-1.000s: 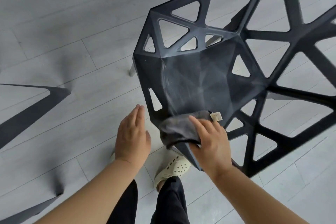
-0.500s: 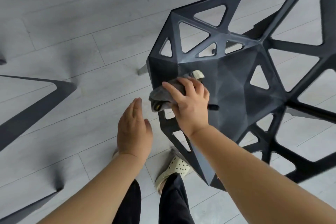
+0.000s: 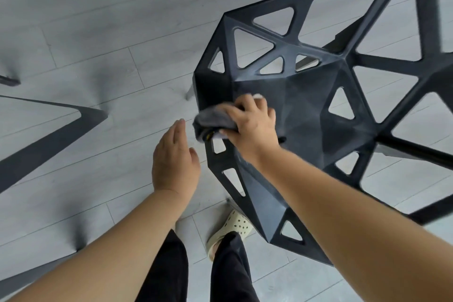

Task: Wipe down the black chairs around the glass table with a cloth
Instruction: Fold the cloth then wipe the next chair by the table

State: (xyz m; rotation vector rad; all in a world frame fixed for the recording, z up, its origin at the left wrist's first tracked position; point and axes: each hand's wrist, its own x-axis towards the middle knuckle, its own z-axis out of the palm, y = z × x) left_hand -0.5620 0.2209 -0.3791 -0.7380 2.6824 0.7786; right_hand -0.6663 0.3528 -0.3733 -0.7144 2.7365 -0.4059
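A black chair [image 3: 311, 115] with triangular cut-outs fills the right half of the view, seen from above. My right hand [image 3: 252, 122] presses a dark grey cloth [image 3: 210, 121] against the left edge of the seat, fingers curled over the cloth. A pale label pokes out past my fingertips. My left hand [image 3: 175, 159] hovers flat and open just left of the chair, holding nothing and not touching it.
Grey plank floor [image 3: 103, 32] lies all around. Black parts of another chair or frame [image 3: 49, 135] reach in from the left edge. My feet, one in a cream perforated clog [image 3: 231, 227], stand right below the chair's near corner.
My right hand has carried the cloth from the seat's near front corner up along the left edge. The view has shifted slightly. My left hand has hardly moved.
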